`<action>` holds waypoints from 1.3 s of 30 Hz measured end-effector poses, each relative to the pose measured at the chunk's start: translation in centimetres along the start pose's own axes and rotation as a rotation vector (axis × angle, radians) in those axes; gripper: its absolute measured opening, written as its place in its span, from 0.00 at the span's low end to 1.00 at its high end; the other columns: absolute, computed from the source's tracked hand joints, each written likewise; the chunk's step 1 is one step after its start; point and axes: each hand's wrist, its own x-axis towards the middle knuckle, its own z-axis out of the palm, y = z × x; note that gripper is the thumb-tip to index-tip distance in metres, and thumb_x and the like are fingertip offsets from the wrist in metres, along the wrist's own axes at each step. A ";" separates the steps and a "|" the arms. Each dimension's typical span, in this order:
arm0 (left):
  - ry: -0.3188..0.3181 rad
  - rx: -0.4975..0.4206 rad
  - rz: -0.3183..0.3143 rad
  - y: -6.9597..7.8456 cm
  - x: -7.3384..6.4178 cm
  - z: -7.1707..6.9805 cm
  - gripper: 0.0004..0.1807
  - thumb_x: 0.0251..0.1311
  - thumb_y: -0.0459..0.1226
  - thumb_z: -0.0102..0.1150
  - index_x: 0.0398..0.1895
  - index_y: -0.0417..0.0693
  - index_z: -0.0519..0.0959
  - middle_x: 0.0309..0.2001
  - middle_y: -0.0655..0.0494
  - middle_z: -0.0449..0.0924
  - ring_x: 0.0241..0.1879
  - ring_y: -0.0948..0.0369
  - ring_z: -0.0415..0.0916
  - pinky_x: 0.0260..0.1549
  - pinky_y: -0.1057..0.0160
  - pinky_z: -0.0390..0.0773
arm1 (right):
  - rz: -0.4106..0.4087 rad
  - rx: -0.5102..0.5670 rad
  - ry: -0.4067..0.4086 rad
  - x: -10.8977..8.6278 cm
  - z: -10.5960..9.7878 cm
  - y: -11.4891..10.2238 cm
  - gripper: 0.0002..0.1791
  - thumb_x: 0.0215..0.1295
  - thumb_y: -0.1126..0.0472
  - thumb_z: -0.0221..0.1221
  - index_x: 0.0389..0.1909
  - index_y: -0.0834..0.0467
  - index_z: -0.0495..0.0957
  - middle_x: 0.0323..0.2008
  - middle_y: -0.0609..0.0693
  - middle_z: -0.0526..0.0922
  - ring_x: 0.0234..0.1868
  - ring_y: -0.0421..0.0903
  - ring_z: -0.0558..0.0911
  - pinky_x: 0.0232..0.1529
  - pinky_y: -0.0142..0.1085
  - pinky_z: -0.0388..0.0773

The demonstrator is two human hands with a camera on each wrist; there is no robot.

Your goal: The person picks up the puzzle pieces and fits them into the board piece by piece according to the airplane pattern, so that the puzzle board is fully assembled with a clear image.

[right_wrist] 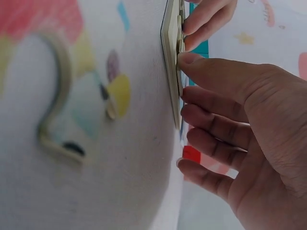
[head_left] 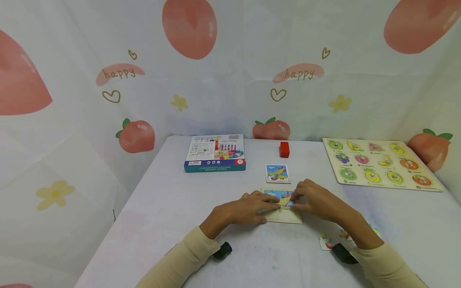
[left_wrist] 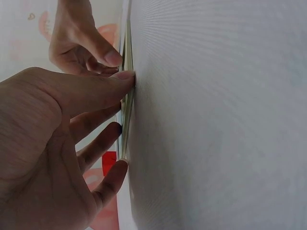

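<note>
A small wooden jigsaw board [head_left: 284,218] lies in front of me, its upper part covered by pieces showing a yellow airplane on blue sky. My left hand [head_left: 248,208] rests over the board's left side, fingers stretched out, with fingertips on the pieces. From the right, my right hand [head_left: 317,200] pinches a puzzle piece [head_left: 288,203] between thumb and fingers at the right edge of the picture. In the right wrist view the thumb [right_wrist: 192,58] sits right at the edge of the stacked layers. A picture card [head_left: 277,174] with the same airplane lies just beyond the board.
Loose puzzle pieces [head_left: 325,242] lie at the front right, partly behind my right forearm. A bead-set box [head_left: 215,154] stands at the back left, a red block [head_left: 284,149] at the back middle. A fruit peg board [head_left: 381,164] leans at the back right.
</note>
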 end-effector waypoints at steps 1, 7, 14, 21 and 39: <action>-0.001 0.000 -0.002 0.0 0.0 0.0 0.32 0.76 0.44 0.61 0.81 0.63 0.68 0.81 0.68 0.61 0.78 0.59 0.58 0.65 0.57 0.68 | 0.003 0.001 -0.001 0.0 0.0 0.0 0.09 0.64 0.52 0.75 0.39 0.51 0.90 0.39 0.38 0.83 0.49 0.45 0.78 0.55 0.48 0.81; -0.004 0.005 -0.007 0.0 0.1 0.0 0.32 0.76 0.43 0.61 0.81 0.63 0.68 0.81 0.68 0.61 0.78 0.59 0.58 0.66 0.56 0.68 | 0.006 0.024 -0.006 0.0 -0.3 -0.2 0.11 0.64 0.52 0.75 0.43 0.53 0.91 0.41 0.41 0.85 0.51 0.48 0.79 0.57 0.52 0.81; -0.006 0.006 0.000 0.1 -0.1 -0.1 0.32 0.76 0.44 0.61 0.81 0.64 0.67 0.82 0.68 0.60 0.78 0.59 0.58 0.65 0.57 0.68 | -0.033 0.015 -0.050 0.0 -0.2 -0.1 0.14 0.65 0.51 0.74 0.51 0.47 0.91 0.46 0.43 0.84 0.50 0.46 0.77 0.51 0.45 0.81; -0.003 0.001 0.002 0.1 0.0 -0.1 0.32 0.76 0.43 0.61 0.81 0.65 0.67 0.81 0.68 0.61 0.77 0.59 0.59 0.64 0.58 0.68 | -0.053 0.021 -0.053 0.0 -0.1 -0.1 0.12 0.64 0.52 0.74 0.48 0.46 0.92 0.44 0.42 0.83 0.48 0.43 0.75 0.48 0.40 0.78; -0.005 -0.017 -0.010 0.0 -0.1 -0.1 0.32 0.76 0.45 0.60 0.81 0.65 0.67 0.82 0.68 0.60 0.79 0.59 0.57 0.67 0.56 0.67 | 0.055 0.057 -0.032 -0.3 -0.4 0.4 0.15 0.64 0.50 0.74 0.47 0.53 0.88 0.40 0.40 0.81 0.49 0.46 0.76 0.54 0.49 0.79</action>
